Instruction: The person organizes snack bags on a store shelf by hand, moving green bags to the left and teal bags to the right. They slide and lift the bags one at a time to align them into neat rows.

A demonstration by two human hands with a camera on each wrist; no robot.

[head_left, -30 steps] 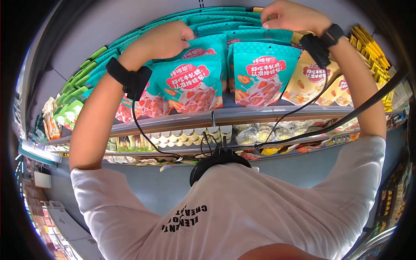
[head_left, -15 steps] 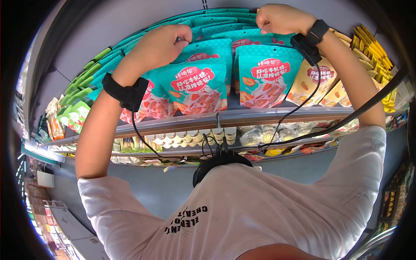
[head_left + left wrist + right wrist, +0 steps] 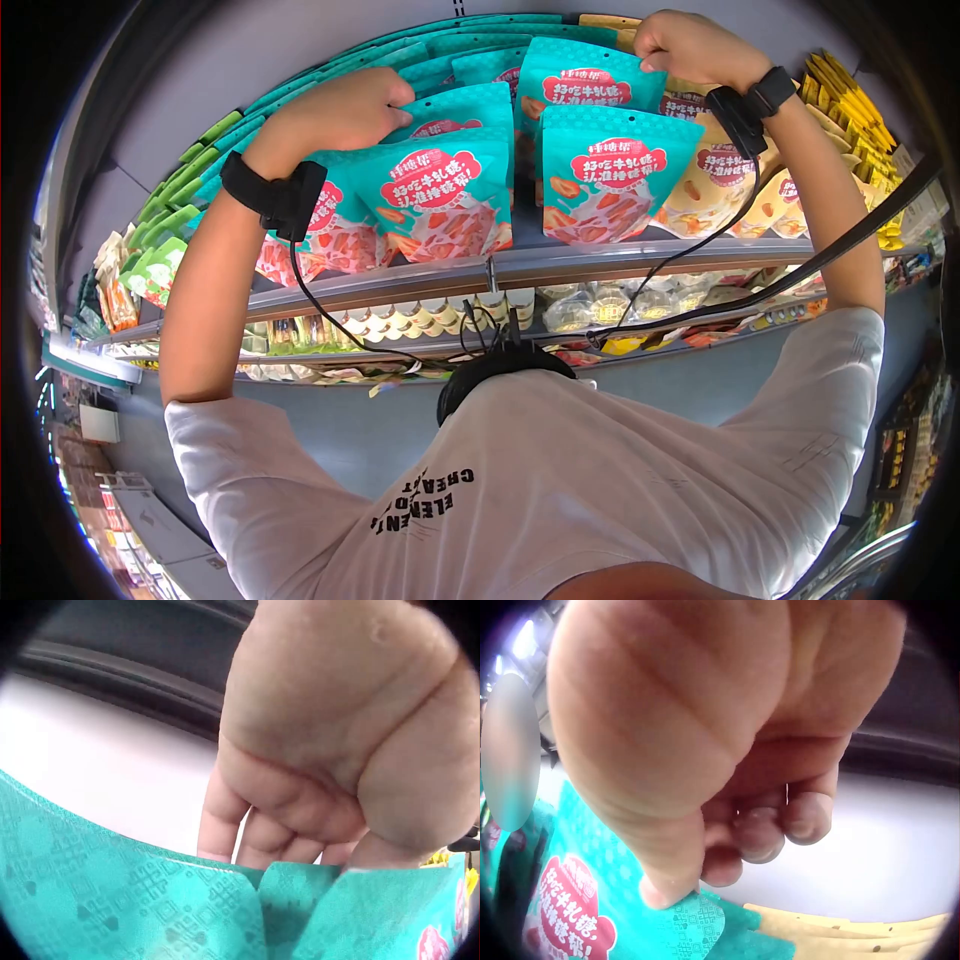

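Note:
In the head view my right hand point(image 3: 703, 48) pinches the top right corner of a teal pouch point(image 3: 585, 90), which stands raised behind a front teal pouch point(image 3: 610, 180). The right wrist view shows the thumb of that hand point(image 3: 697, 742) on the teal pouch point(image 3: 637, 907), the other fingers curled. My left hand point(image 3: 335, 112) grips the top left corner of another teal pouch point(image 3: 462, 108), behind a front one point(image 3: 445, 195). In the left wrist view, fingertips of the left hand point(image 3: 330, 742) go out of sight behind teal pouch tops point(image 3: 165, 900).
More teal pouches fill the rows behind. Green packs point(image 3: 155, 265) stand at the left; tan pouches point(image 3: 720, 180) and yellow packs point(image 3: 850, 100) stand at the right. A shelf edge point(image 3: 590, 262) runs in front, with lower goods beneath. Black cables point(image 3: 815, 262) hang across the view.
The teal pouch at my right hand has come up and forward, with its printed front now showing. My right hand has shifted slightly right, and my left hand is slightly lower and further left.

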